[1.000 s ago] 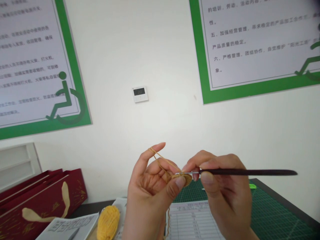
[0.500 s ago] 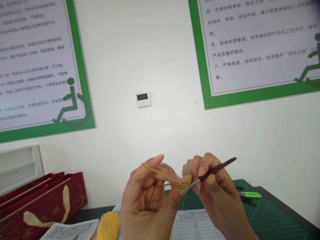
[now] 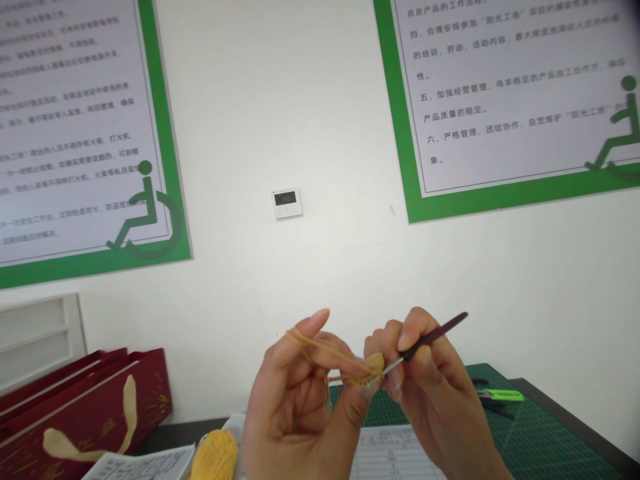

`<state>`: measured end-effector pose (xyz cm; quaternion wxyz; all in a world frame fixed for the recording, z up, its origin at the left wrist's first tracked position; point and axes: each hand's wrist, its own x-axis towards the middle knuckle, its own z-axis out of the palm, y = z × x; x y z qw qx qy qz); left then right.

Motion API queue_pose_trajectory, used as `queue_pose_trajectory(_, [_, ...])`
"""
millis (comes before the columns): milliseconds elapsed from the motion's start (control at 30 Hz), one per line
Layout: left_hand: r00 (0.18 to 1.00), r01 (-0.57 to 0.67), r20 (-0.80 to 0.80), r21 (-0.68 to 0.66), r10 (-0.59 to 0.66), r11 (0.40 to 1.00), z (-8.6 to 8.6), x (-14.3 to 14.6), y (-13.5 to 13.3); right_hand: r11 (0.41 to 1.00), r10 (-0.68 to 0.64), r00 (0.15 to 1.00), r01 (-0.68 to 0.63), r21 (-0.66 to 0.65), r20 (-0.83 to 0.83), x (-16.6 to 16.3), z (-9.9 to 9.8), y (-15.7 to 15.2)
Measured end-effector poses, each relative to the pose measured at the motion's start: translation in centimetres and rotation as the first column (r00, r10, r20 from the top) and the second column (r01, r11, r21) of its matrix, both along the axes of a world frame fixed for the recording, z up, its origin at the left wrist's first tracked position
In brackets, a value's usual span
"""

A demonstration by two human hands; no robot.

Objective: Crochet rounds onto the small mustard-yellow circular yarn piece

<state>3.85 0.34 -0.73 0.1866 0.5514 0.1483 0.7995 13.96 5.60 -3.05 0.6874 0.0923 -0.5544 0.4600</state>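
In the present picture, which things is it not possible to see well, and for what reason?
Head view, now:
Crochet hook: its working end is too small and blurred where it meets the yarn piece in the left hand.
Yarn ball: lower part cut off by the bottom edge.
Printed sheet: print too small, bottom cut off.
Left poster: text blurred, cut off by the left and top edges.

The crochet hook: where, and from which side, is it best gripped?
Likely by its dark handle, near the metal shank, from the right: the handle slants up and right, while the thin shank runs into the yellow piece in the left hand. The right hand pinches it there.
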Motion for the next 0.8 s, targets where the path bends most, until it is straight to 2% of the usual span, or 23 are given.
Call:
queue_pose_trajectory(100, [0.997, 0.083, 0.015, -0.149, -0.082, 0.985, 0.3, -0.3, 0.1, 0.997, -0.077, 0.996, 0.076, -0.011, -0.055, -0.1, -0.2, -0.2])
queue_pose_trajectory(200, [0.981, 0.194, 0.059, -0.314, -0.184, 0.93, 0.6, -0.6, 0.2, 0.988, -0.156, 0.985, 0.156, -0.014, -0.074, 0.0, -0.7, -0.3])
queue_pose_trajectory(267, [0.971, 0.24, 0.081, -0.373, -0.226, 0.896, 0.8, -0.7, 0.2, 0.979, -0.202, 0.977, 0.202, -0.005, -0.068, 0.2, -0.9, -0.3])
queue_pose_trajectory(433, [0.96, 0.276, 0.086, -0.435, -0.266, 0.857, 0.8, -0.5, 0.2, 0.942, -0.335, 0.94, 0.336, 0.01, -0.069, 0.8, -0.7, -0.4])
queue_pose_trajectory(633, [0.939, 0.33, 0.088, -0.494, -0.332, 0.804, 0.8, -0.8, 0.6, 0.899, -0.437, 0.899, 0.437, 0.0, -0.016, 1.3, -0.3, -0.4])
queue_pose_trajectory(800, [0.947, 0.307, 0.073, -0.499, -0.314, 0.81, 0.7, -0.9, 0.9, 0.873, -0.486, 0.869, 0.488, 0.007, 0.093, 1.6, -0.2, -0.1])
